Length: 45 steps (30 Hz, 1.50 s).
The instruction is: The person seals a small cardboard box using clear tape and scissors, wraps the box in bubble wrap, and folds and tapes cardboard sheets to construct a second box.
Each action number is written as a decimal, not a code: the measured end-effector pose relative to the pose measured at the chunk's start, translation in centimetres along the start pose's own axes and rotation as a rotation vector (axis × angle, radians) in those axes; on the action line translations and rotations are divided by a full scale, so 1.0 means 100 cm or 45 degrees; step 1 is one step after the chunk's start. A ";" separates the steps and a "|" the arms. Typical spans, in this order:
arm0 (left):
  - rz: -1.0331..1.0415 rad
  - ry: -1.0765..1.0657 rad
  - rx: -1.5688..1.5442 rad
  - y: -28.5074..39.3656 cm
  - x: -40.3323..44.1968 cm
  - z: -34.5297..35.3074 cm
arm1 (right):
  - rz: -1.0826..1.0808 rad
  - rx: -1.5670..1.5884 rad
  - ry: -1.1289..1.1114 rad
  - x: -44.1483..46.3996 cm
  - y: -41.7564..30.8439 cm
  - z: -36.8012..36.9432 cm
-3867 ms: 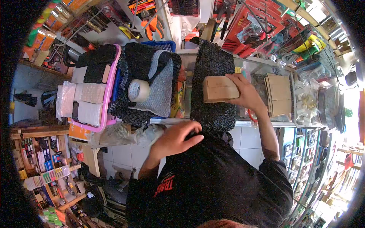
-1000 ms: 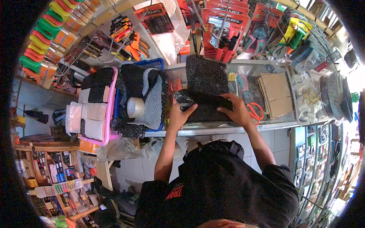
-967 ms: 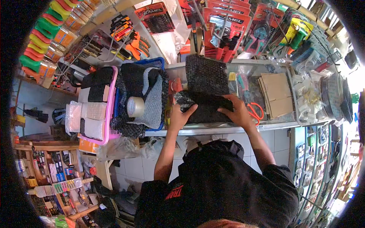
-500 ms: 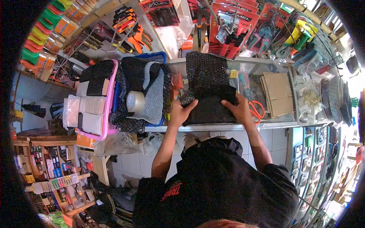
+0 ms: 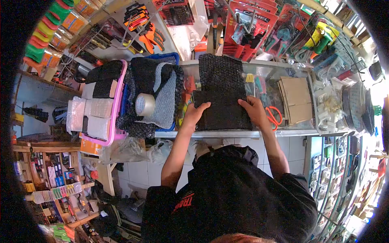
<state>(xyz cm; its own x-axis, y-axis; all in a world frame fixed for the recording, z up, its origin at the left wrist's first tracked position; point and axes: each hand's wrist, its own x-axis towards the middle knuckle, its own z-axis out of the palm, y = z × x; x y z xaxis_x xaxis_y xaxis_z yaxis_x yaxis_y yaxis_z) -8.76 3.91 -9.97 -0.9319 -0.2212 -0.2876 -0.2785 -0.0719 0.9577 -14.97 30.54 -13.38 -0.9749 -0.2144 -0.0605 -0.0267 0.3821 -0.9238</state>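
Note:
A sheet of black bubble wrap (image 5: 222, 73) lies on the glass counter, its near half folded over into a flat rectangle. My left hand (image 5: 196, 115) grips the left side of the folded part, thumb on top and the other fingers partly hidden at the edge. On the opposite side my right hand (image 5: 255, 111) holds the fold the same way. Whether anything lies inside the fold is hidden. Orange-handled scissors (image 5: 274, 116) rest just right of my right hand.
To the left are a pink basket (image 5: 117, 101) of wrapped packages and a blue basket (image 5: 172, 59) with bubble wrap and a tape roll (image 5: 145, 105). Cardboard pieces (image 5: 295, 100) lie on the right of the glass counter (image 5: 267, 73). Packaged tools (image 5: 251, 30) hang at the back.
The near part of the bubble wrap has become flatter and squarer, its upper left corner now laid straight. Both hands stay at its sides, having shifted only slightly.

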 end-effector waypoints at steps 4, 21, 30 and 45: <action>-0.041 -0.004 0.109 -0.017 0.014 -0.006 | 0.041 0.015 -0.001 -0.003 -0.008 0.002; 1.126 -0.266 1.348 0.007 -0.012 0.015 | -0.016 -0.087 0.063 -0.001 -0.003 0.009; 1.239 -0.414 1.594 0.019 -0.041 0.025 | -0.021 -0.163 0.133 -0.003 -0.004 0.015; 1.114 -0.478 1.576 0.013 -0.023 0.020 | -0.881 -0.505 -0.145 -0.037 -0.090 -0.023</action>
<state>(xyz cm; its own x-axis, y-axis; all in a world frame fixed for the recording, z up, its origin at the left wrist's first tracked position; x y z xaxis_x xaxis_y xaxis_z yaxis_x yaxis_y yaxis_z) -7.45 6.24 -8.03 -0.8502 0.4955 0.1779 0.5265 0.8019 0.2823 -11.67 29.98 -3.99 -0.6810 -0.6010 0.4184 -0.7134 0.4154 -0.5644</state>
